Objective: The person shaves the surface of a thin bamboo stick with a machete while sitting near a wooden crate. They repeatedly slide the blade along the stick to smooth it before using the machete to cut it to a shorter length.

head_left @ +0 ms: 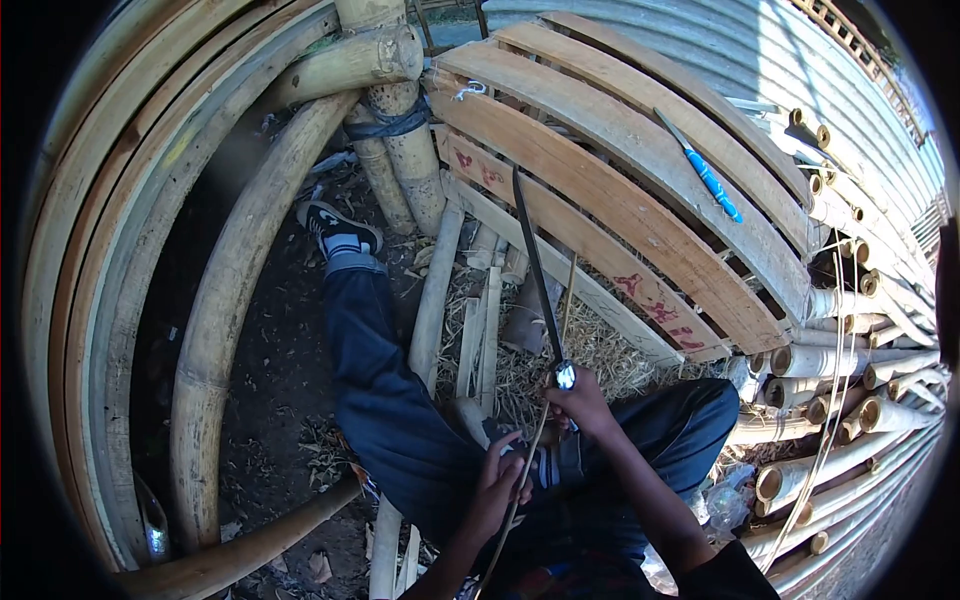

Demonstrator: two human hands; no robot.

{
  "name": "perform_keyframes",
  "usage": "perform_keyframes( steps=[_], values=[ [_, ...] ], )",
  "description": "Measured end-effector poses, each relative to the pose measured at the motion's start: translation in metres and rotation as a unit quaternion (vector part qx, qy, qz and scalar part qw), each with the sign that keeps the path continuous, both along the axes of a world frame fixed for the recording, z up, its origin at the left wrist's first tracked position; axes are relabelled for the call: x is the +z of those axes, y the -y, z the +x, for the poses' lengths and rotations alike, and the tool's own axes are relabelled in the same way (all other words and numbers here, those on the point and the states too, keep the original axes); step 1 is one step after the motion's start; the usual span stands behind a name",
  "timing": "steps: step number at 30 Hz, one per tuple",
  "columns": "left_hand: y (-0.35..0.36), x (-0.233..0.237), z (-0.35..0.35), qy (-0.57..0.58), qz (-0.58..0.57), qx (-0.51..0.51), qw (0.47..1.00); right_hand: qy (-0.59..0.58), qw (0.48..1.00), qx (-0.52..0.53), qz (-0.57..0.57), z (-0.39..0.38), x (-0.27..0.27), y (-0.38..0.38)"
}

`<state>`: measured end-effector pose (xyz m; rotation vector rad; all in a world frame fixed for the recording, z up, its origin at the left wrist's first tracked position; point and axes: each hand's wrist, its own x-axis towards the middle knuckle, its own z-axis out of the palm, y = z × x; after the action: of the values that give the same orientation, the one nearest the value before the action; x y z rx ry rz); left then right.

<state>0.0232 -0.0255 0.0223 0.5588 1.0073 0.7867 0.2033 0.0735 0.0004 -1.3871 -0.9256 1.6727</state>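
My right hand (582,402) is closed round the handle of a long dark blade (538,265), which points up and away from me. A thin bamboo strip (541,425) passes beside the blade and runs down through my left hand (498,482). The fingers of my left hand are bent round the strip, with the thumb toward the right. Both hands are above my legs, the right one higher up in the view. Bamboo shavings (605,345) cover the ground beyond them.
A slatted wooden platform (610,160) with a blue-handled tool (712,185) on it is ahead. Bamboo poles (800,360) are stacked at the right. A curved bamboo pole (235,270) and wooden planks (110,290) stand at the left. Corrugated metal (700,40) is behind.
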Motion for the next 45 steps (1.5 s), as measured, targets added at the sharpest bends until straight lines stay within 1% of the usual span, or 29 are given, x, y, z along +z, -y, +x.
perform_keyframes(
  steps=[2, 4, 5, 8, 11, 12, 14, 15, 17, 18, 20, 21, 22, 24, 26, 28, 29, 30, 32, 33, 34, 36, 37, 38, 40, 41, 42, 44, 45],
  values=[
    [0.002, -0.007, 0.007, 0.081, -0.040, -0.013, 0.996, 0.005, 1.000, 0.007, 0.011, 0.002, -0.009, 0.004],
    [0.002, -0.006, 0.009, 0.075, -0.048, -0.021, 0.996, -0.023, 1.000, -0.001, -0.006, 0.003, -0.013, 0.006],
    [0.001, -0.010, 0.006, 0.119, -0.080, -0.011, 0.990, -0.023, 1.000, 0.001, -0.006, 0.005, -0.012, 0.007],
    [-0.003, -0.018, -0.002, 0.173, -0.143, -0.004, 0.974, -0.035, 0.994, -0.021, -0.098, 0.010, -0.007, 0.017],
    [-0.010, -0.028, -0.009, 0.220, -0.190, -0.023, 0.957, 0.135, 0.988, 0.055, -0.051, 0.016, -0.003, 0.034],
    [-0.011, -0.032, -0.011, 0.255, -0.203, -0.033, 0.945, 0.135, 0.988, 0.054, -0.053, 0.019, -0.001, 0.039],
    [-0.013, -0.041, -0.016, 0.305, -0.235, -0.024, 0.923, 0.275, 0.950, 0.124, 0.076, 0.026, 0.000, 0.047],
    [-0.014, -0.043, -0.018, 0.354, -0.262, -0.013, 0.898, 0.276, 0.950, 0.122, 0.075, 0.031, -0.007, 0.048],
    [-0.008, -0.044, -0.020, 0.381, -0.265, -0.022, 0.886, 0.374, 0.884, 0.141, 0.241, 0.042, -0.025, 0.048],
    [-0.003, -0.044, -0.021, 0.409, -0.266, -0.026, 0.873, 0.375, 0.884, 0.141, 0.241, 0.047, -0.023, 0.046],
    [0.010, -0.039, -0.028, 0.406, -0.270, -0.024, 0.873, 0.351, 0.917, 0.095, 0.161, 0.056, -0.019, 0.031],
    [0.014, -0.037, -0.030, 0.402, -0.275, -0.022, 0.873, 0.298, 0.949, 0.073, 0.064, 0.057, -0.004, 0.022],
    [0.016, -0.037, -0.031, 0.401, -0.275, -0.020, 0.873, 0.297, 0.950, 0.075, 0.065, 0.060, -0.004, 0.014],
    [0.019, -0.036, -0.031, 0.407, -0.272, -0.014, 0.872, 0.238, 0.970, -0.004, -0.038, 0.064, -0.007, 0.003],
    [0.012, -0.036, -0.025, 0.377, -0.253, -0.016, 0.891, 0.225, 0.974, 0.001, -0.026, 0.060, -0.006, 0.005],
    [-0.004, -0.032, -0.019, 0.347, -0.235, -0.022, 0.908, 0.230, 0.970, 0.080, -0.014, 0.052, 0.000, 0.019],
    [-0.014, -0.029, -0.017, 0.311, -0.205, -0.015, 0.928, 0.251, 0.956, 0.132, 0.074, 0.051, -0.007, 0.030],
    [-0.019, -0.027, -0.015, 0.275, -0.174, -0.008, 0.946, 0.252, 0.956, 0.130, 0.073, 0.049, -0.012, 0.038],
    [-0.022, -0.031, -0.019, 0.274, -0.172, -0.015, 0.946, 0.413, 0.863, 0.133, 0.258, 0.042, -0.022, 0.048],
    [-0.018, -0.027, -0.020, 0.250, -0.171, -0.019, 0.953, 0.389, 0.891, 0.157, 0.174, 0.044, -0.015, 0.045],
    [-0.014, -0.021, -0.022, 0.224, -0.169, -0.023, 0.959, 0.386, 0.893, 0.156, 0.171, 0.045, -0.013, 0.040],
    [-0.001, -0.008, -0.021, 0.188, -0.167, -0.017, 0.968, 0.320, 0.939, 0.113, 0.052, 0.052, -0.007, 0.021],
    [0.004, -0.005, -0.020, 0.148, -0.141, -0.009, 0.979, 0.323, 0.940, 0.111, -0.018, 0.058, -0.010, 0.009],
    [0.007, -0.004, -0.021, 0.108, -0.115, 0.001, 0.988, 0.322, 0.940, 0.112, -0.016, 0.057, -0.008, 0.009],
    [0.005, -0.002, -0.021, 0.067, -0.103, 0.005, 0.992, 0.384, 0.900, 0.138, 0.155, 0.054, -0.003, 0.008],
    [0.005, -0.002, -0.020, 0.027, -0.093, 0.005, 0.995, 0.384, 0.893, 0.134, 0.191, 0.055, -0.026, 0.009],
    [0.004, -0.004, -0.022, 0.028, -0.093, 0.005, 0.995, 0.385, 0.893, 0.135, 0.191, 0.052, -0.019, 0.013],
    [-0.003, -0.010, -0.027, 0.100, -0.130, 0.013, 0.986, 0.291, 0.946, 0.136, 0.048, 0.043, 0.001, 0.020],
    [-0.005, -0.009, -0.026, 0.100, -0.132, 0.013, 0.986, 0.351, 0.911, 0.168, 0.138, 0.041, 0.000, 0.027]
  ],
)
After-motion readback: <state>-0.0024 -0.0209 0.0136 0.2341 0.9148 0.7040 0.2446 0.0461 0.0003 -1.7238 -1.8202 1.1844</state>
